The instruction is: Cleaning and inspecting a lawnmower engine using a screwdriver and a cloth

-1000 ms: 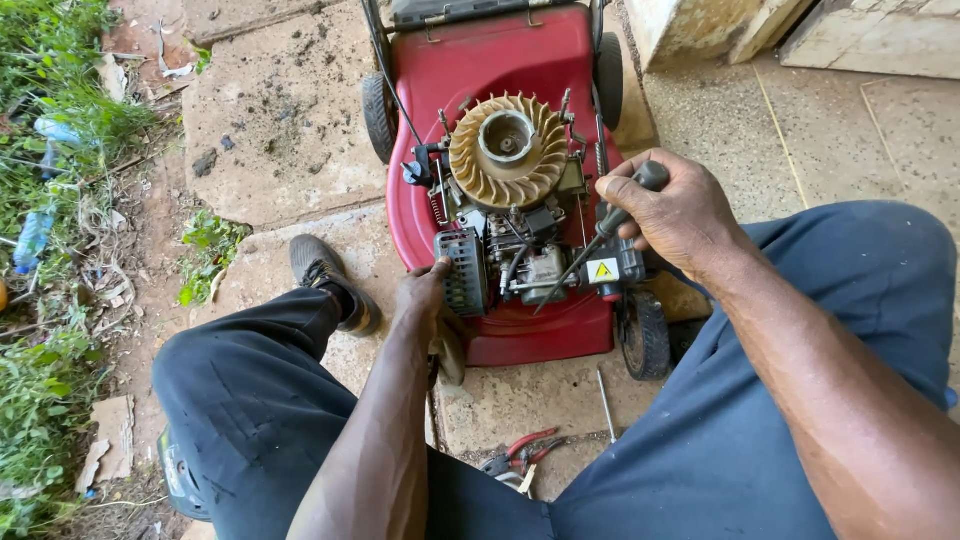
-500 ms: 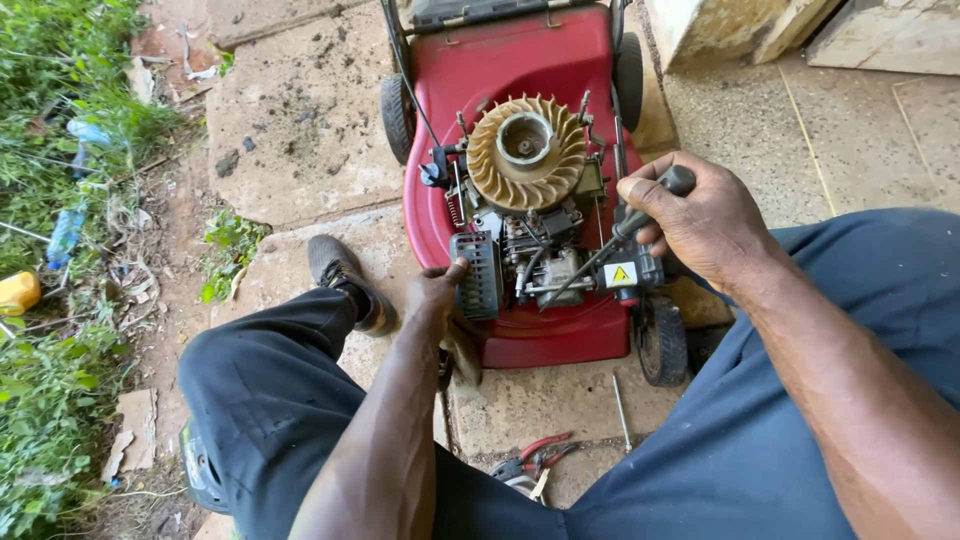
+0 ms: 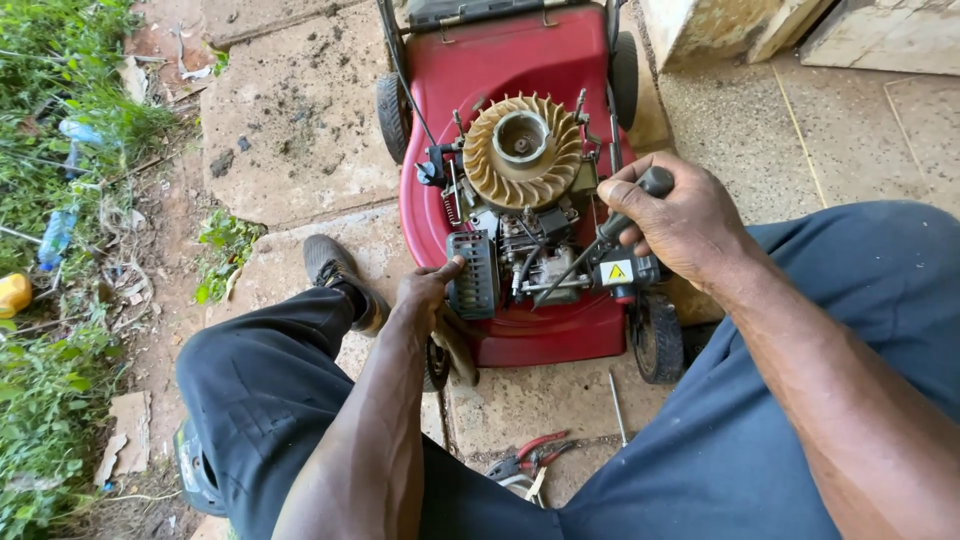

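Concrete paving slabs (image 3: 290, 120) lie under you, with weeds and litter along the left edge, and on them stands the red lawnmower (image 3: 520, 70) with its engine cover off. Over the last second the mower has slid lower and nearer in your view while both hands kept their places, so the change is mostly your head leaning in: the work is at the same point on the engine. Your right hand (image 3: 680, 220) is wrapped in a fist around the black handle of a screwdriver (image 3: 610, 235), whose shaft slants down and left into the engine block (image 3: 530, 265) just below the tan finned flywheel (image 3: 522, 150); where the tip seats is too dark to tell. Your left hand (image 3: 425, 295) is not closed on anything: its fingers and thumb press against the black ribbed air-filter housing (image 3: 475, 275) at the engine's left side, steadying it. Around you, a pair of red-handled pliers (image 3: 525, 458) lies on the slab between your legs, a thin metal rod (image 3: 617, 405) lies beside the near right wheel (image 3: 658, 340), and your shoe (image 3: 335, 265) rests just left of the deck. Cables and the throttle linkage crowd the space near the shaft.
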